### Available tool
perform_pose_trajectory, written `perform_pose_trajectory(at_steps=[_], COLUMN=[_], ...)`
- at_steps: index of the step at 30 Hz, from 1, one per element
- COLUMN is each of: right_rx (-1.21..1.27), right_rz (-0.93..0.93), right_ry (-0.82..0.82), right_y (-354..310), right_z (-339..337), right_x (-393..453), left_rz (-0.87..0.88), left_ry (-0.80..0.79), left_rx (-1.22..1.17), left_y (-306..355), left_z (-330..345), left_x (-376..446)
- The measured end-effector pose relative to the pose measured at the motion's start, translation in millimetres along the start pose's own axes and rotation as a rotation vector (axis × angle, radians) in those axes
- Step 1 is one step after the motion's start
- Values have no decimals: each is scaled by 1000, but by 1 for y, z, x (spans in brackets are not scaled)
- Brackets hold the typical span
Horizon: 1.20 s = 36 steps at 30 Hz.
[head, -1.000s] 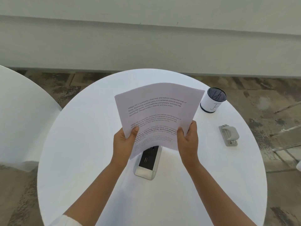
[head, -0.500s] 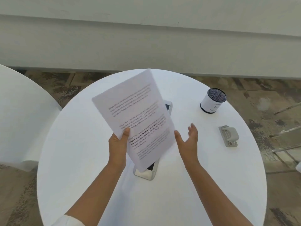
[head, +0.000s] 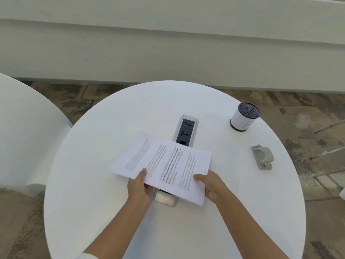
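- The paper point(head: 164, 165), upright before, now lies turned sideways, low over the tabletop point(head: 93, 184), seemingly not touching.
- Right hand point(head: 209, 186), free before, grips it again.
- Left hand point(head: 139, 186) still pinches its near edge.

Your left hand point(head: 140, 189) and right hand point(head: 211, 186) are bare, forearms uncovered. A white sleeve point(head: 87, 256) shows on your left arm, at the near edge of the round table point(head: 130, 109).
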State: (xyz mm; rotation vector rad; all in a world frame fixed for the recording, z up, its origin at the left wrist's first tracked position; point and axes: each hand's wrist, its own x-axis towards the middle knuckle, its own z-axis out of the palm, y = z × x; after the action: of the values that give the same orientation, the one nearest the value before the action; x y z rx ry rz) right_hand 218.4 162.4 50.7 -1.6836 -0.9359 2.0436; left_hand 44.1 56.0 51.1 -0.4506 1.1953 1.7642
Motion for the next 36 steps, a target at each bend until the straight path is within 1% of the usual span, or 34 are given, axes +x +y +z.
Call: perform_pose_trajectory(at_steps=[2, 5, 6, 8, 11, 13, 16, 20, 22, 24, 25, 27, 30, 31, 34, 36], right_rx=[-150, -295, -335, -397, -447, -438, -383, -309, -293, -286, -285, -266, -193, -186, -203, -188], right_rz=[-17, -67, -103, -176, -298, -372, -439, -481, -494, -501, -508, -537, -607, -629, -674, -687], right_ry=[10, 29, 36, 20, -38, -67, -106, -184, -205, -207, -203, -201, -181, -151, -66, -60], right_y=[-1, -5, -7, -12, -20, -25, -31, -38, -39, -39, -39, -38, -35, -35, -35, -36], right_z=[-11, -33, -40, -51, -54, -53, -52, -56, -61, -65, -66, -66, -63, -62, -57, -55], right_x=[-1, -2, -2, -4, -7, -8, -10, -13, -12, -11, -10, -10, -9, -9, -8, -8], left_rz=[-18, 65, 80, 40, -23, 6, 35, 3, -24, -12, 22, 153, 443, 510, 617, 647], left_ry=[38, -2, -43, -153, -291, -299, -259, -327, -345, -358, -360, -344, -329, -333, -365, -393], left_rx=[-44, 14, 70, 250, 555, 627, 657, 769, 847, 951, 982, 951, 758, 705, 638, 639], left_y=[13, 51, 63, 81, 83, 76, 72, 75, 79, 82, 82, 81, 78, 78, 77, 76], left_z=[-9, -26, -33, -43, -41, -35, -27, -22, -22, -22, -21, -14, 0, 3, 8, 6], left_x=[11, 31, 37, 45, 45, 46, 50, 50, 50, 51, 51, 50, 38, 33, 23, 20])
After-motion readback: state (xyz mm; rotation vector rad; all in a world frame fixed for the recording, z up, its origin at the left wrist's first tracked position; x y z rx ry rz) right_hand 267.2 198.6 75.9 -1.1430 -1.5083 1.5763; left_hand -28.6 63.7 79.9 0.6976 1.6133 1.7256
